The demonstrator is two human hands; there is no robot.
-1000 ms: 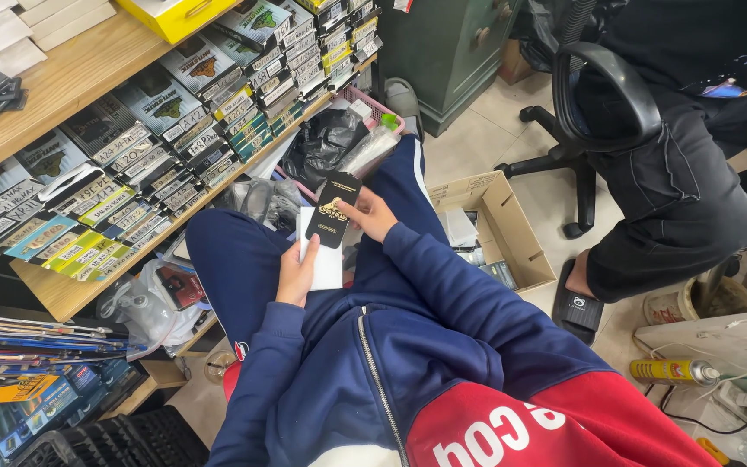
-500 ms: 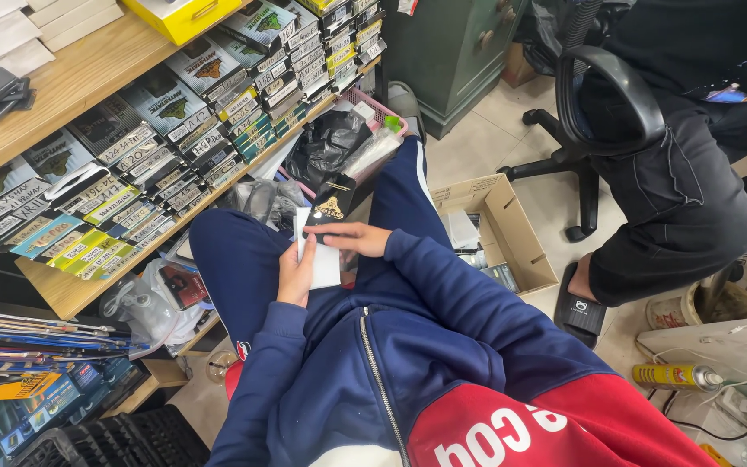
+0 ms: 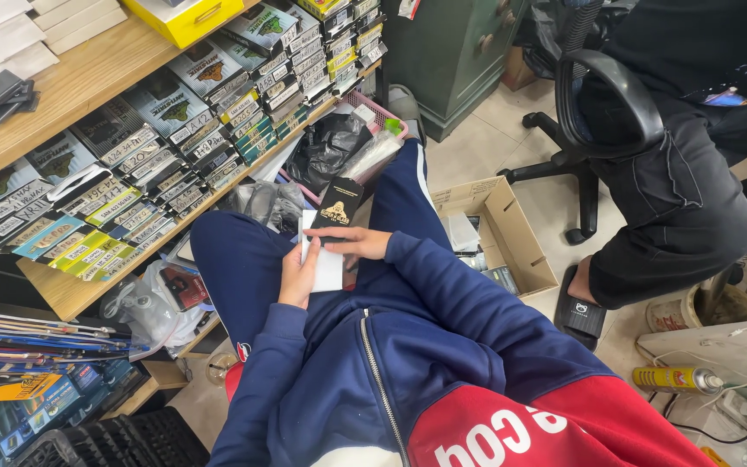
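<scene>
Nearest the camera, a blue and red zip jacket [image 3: 443, 389] fills the bottom of the view and hides the lap under it. The left hand [image 3: 300, 275] grips the lower left edge of a white card [image 3: 328, 264] resting on the blue-trousered thigh; its fingertips are tucked behind the card and cannot be seen. The right hand [image 3: 358, 244] lies across the card's top, pinching the bottom of a black packet [image 3: 336, 204] that stands tilted above it; only thumb and knuckles show. Just beyond the knees, dark plastic bags [image 3: 326, 147] lie in a pink basket [image 3: 384, 117], contents hard to make out. To the left, a wooden shelf [image 3: 71, 86] carries tight rows of small labelled boxes [image 3: 175, 138], leaving little room on that side. To the right, an open cardboard box [image 3: 499, 229] sits on the tiled floor, near an office chair [image 3: 598, 112] where another person sits, cut off at the frame edge
</scene>
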